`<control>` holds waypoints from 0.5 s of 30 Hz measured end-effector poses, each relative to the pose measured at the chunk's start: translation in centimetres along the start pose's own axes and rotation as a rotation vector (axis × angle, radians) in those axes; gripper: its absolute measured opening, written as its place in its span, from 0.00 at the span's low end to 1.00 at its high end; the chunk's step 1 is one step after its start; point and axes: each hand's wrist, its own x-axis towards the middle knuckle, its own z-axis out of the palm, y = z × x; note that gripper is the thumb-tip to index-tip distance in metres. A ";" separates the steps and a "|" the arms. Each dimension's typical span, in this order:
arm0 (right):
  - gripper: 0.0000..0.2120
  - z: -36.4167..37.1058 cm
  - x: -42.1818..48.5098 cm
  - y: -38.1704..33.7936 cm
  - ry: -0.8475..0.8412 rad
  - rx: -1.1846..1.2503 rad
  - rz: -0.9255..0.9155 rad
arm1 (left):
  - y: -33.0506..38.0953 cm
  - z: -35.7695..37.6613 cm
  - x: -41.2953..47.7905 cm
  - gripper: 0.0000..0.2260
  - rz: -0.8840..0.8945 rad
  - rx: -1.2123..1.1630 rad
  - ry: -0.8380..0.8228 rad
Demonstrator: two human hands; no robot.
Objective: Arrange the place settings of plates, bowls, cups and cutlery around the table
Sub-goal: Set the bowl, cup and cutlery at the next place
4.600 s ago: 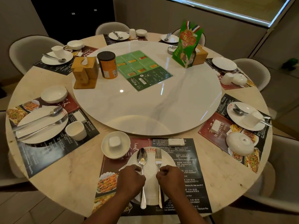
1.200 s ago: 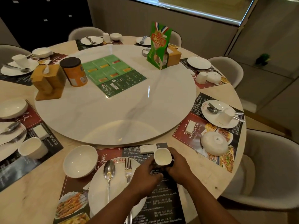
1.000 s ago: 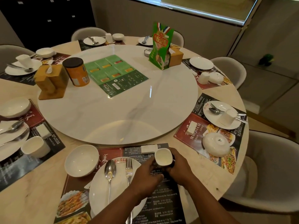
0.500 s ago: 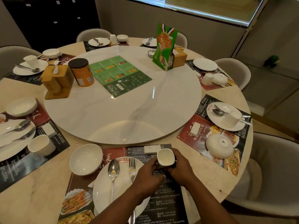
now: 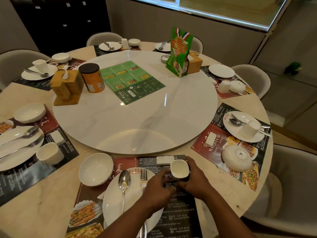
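A white cup (image 5: 179,169) stands upright on the dark placemat (image 5: 181,219) of the near setting, just right of the white plate (image 5: 114,201). My right hand (image 5: 195,181) wraps the cup's right side and my left hand (image 5: 158,188) touches its lower left side. A spoon (image 5: 124,183) and a fork (image 5: 143,177) lie side by side on the plate. A white bowl (image 5: 96,169) sits to the plate's upper left. A small white block (image 5: 165,160) lies just behind the cup.
A white lazy Susan (image 5: 135,109) fills the table's middle, carrying a green menu (image 5: 132,81), an orange tin (image 5: 91,78), a wooden holder (image 5: 67,88) and a green bag (image 5: 179,52). To the right is a setting with an upturned bowl (image 5: 237,158). Other settings and chairs ring the table.
Since 4.6 s ago my hands left the cutlery, and the cup moved out of the bowl to the plate's right. Over the last second both hands stay on the cup.
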 end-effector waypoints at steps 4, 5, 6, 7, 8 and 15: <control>0.36 -1.2 1.0 -1.8 0.110 -0.068 0.008 | -0.6 -1.6 0.1 0.28 0.028 0.059 0.138; 0.31 -1.1 1.5 -2.5 0.168 -0.107 0.014 | -0.7 -2.1 0.0 0.28 0.027 0.067 0.175; 0.27 -0.9 2.1 -3.3 0.213 -0.166 0.029 | -0.8 -2.5 -0.1 0.27 0.025 0.071 0.213; 0.24 -0.6 2.7 -4.3 0.233 -0.242 0.051 | -0.9 -2.9 -0.2 0.26 0.028 0.083 0.252; 0.22 -0.2 3.2 -5.1 0.221 -0.341 0.078 | -1.1 -3.4 -0.4 0.25 0.042 0.108 0.297; 0.22 2.7 6.4 -8.4 -0.016 -0.761 0.296 | -2.8 -6.8 -1.7 0.22 0.129 0.255 0.466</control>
